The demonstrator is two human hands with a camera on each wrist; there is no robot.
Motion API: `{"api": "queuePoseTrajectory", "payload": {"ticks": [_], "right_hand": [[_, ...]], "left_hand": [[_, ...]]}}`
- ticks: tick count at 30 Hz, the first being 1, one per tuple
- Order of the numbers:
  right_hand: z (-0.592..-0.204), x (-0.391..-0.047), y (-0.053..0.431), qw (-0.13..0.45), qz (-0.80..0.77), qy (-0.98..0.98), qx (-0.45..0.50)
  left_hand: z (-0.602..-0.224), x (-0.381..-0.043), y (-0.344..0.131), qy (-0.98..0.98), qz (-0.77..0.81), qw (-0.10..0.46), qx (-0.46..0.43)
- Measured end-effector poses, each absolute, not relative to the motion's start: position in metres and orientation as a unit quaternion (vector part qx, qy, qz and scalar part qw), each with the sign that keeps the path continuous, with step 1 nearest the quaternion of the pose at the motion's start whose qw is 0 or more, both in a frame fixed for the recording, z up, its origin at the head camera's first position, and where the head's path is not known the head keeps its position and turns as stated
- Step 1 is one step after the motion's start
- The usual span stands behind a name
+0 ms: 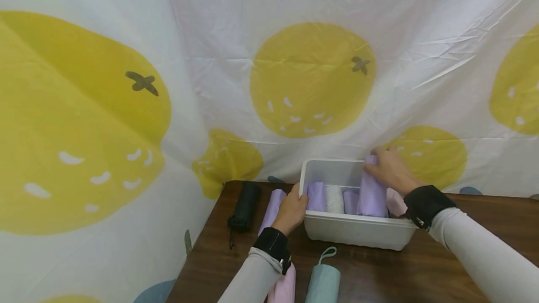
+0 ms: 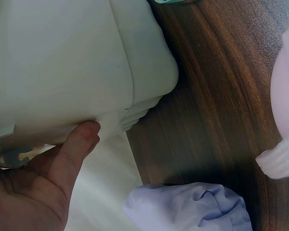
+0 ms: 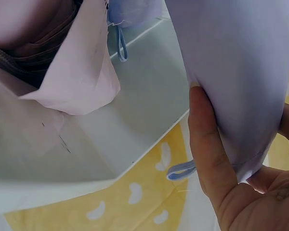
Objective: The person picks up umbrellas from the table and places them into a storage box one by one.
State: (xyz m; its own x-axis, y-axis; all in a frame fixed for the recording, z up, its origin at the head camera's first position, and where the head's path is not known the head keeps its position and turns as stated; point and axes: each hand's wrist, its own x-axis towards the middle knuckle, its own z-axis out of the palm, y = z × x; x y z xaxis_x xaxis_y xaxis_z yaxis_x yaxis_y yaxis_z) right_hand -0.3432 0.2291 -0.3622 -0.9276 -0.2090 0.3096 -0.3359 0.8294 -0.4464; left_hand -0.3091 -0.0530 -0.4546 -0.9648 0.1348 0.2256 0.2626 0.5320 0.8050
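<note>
My right hand [image 1: 391,168] grips the upper end of a light purple folded umbrella [image 1: 372,193], which slants over the right part of a white plastic bin [image 1: 358,230]. In the right wrist view, thumb and fingers pinch this purple umbrella [image 3: 236,72] near its end, where a small blue wrist loop hangs. My left hand [image 1: 291,209] holds the bin's left rim; in the left wrist view its thumb lies along the bin's wall [image 2: 62,62]. Inside the bin lie another purple umbrella [image 1: 316,196], a white umbrella [image 1: 335,199] and a pale pink one [image 1: 395,201].
Left of the bin, a black umbrella [image 1: 245,205] and a purple umbrella [image 1: 273,207] lie on the dark wooden table [image 1: 484,242]. In front are a pink umbrella [image 1: 284,286] and a teal umbrella [image 1: 323,285] with a strap. A lemon-print curtain [image 1: 311,78] hangs right behind.
</note>
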Motion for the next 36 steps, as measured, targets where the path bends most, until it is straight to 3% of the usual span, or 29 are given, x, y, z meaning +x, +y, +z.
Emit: {"api": "queuePoseTrajectory", "payload": {"ticks": [5,12,17,21,28,36], "right_hand": [[-0.3624,-0.3419,0.2294,0.11,0.256,-0.948,0.154],[-0.3623,-0.3375,0.2307,0.003,0.302,-0.943,0.141],[-0.363,-0.3378,0.2329,-0.018,0.296,-0.946,0.134],[-0.3626,-0.3376,0.2328,-0.007,0.289,-0.946,0.148],[-0.3645,-0.3372,0.2302,0.074,0.259,-0.941,0.203],[-0.3633,-0.338,0.2277,0.075,0.233,-0.948,0.204]], "left_hand": [[-0.4553,-0.3094,-0.053,-0.87,-0.473,0.069,-0.116],[-0.4548,-0.3096,-0.0531,-0.875,-0.465,0.07,-0.113],[-0.4553,-0.3099,-0.0529,-0.875,-0.467,0.066,-0.111],[-0.4556,-0.31,-0.0531,-0.875,-0.468,0.066,-0.109],[-0.4558,-0.3091,-0.0539,-0.874,-0.469,0.063,-0.11],[-0.4534,-0.3079,-0.054,-0.872,-0.473,0.065,-0.111]]}}
